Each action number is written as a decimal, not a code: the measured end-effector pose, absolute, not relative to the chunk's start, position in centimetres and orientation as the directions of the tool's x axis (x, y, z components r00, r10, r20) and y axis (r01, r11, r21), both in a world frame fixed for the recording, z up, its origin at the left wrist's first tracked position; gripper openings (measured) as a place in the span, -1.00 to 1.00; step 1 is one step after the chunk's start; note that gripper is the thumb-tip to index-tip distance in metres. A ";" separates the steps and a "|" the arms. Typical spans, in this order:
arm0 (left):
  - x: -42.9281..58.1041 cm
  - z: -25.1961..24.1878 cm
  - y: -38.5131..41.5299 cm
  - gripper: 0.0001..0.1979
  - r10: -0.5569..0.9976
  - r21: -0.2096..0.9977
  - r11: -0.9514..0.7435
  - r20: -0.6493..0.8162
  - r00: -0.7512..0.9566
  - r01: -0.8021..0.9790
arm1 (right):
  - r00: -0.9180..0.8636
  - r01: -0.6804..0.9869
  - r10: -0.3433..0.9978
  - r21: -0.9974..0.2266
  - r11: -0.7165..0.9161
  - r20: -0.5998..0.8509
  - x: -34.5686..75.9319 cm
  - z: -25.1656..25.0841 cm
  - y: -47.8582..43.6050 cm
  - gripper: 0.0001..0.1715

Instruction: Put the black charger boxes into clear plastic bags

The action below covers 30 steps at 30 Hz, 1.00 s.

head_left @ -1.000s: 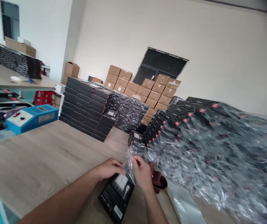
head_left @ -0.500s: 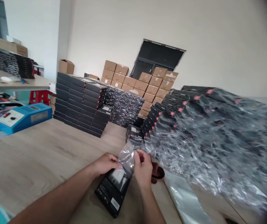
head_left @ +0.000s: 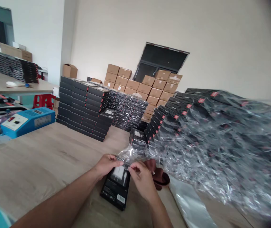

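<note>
A flat black box point(head_left: 113, 193) lies on the wooden table, its top printed with a white charger and cable. Clear film of a plastic bag point(head_left: 128, 154) covers its far end and spreads beyond it. At the box's far left corner, my left hand point(head_left: 108, 165) pinches the bag's edge between thumb and fingers. Opposite it, my right hand point(head_left: 141, 177) has thumb and forefinger closed on the bag at the far right corner. A brown glove-like item point(head_left: 160, 177) lies just right of my right hand.
Bagged black boxes point(head_left: 208, 136) form a large pile on the right. Unwrapped black boxes point(head_left: 78, 106) are stacked at the back left, near a blue machine point(head_left: 28, 122). A stack of flat clear bags point(head_left: 189, 202) lies at the lower right. Cartons point(head_left: 141, 85) stand against the wall.
The bag's mouth has come down over the far end of the box. My right hand has lowered toward the box, and the box has turned slightly.
</note>
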<state>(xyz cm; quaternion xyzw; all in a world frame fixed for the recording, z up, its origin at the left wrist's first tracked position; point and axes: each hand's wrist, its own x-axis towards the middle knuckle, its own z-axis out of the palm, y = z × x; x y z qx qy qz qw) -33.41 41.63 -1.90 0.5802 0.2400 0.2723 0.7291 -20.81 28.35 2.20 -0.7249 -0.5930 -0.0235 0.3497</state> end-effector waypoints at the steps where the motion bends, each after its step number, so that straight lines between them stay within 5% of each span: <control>1: -33.4 -1.9 41.6 -0.55 0.673 0.977 0.176 -0.031 0.739 -0.119 | 0.295 0.873 0.841 -0.486 -0.045 0.453 -21.0 2.1 28.4 -0.85; 6: -33.3 -1.8 41.4 -0.54 0.662 0.979 0.157 -0.009 0.749 -0.127 | 0.267 0.831 0.880 -0.556 -0.004 0.393 -21.6 2.0 28.7 -0.77; 10: -33.6 -1.4 41.7 -0.54 0.675 0.982 0.133 0.009 0.738 -0.134 | 0.434 0.767 0.783 -0.638 -0.063 0.445 -20.5 2.5 28.3 -0.69; 13: -33.7 -1.3 41.8 -0.55 0.687 0.981 0.131 0.012 0.726 -0.140 | 0.458 0.789 0.733 -0.611 -0.073 0.504 -20.5 2.5 28.2 -0.69; 18: -33.5 -1.5 41.8 -0.56 0.658 0.983 0.101 0.050 0.751 -0.154 | 0.274 0.872 0.855 -0.488 -0.028 0.441 -21.6 2.0 28.6 -0.74; 25: -33.8 -1.2 42.3 -0.54 0.680 0.991 0.083 0.018 0.733 -0.102 | 0.442 0.844 0.683 -0.528 -0.097 0.581 -20.4 2.6 28.2 -0.70; 30: -34.0 -0.8 41.8 -0.55 0.612 0.992 0.067 0.045 0.789 -0.109 | 0.368 0.874 0.747 -0.481 -0.074 0.553 -21.8 2.2 28.7 -0.72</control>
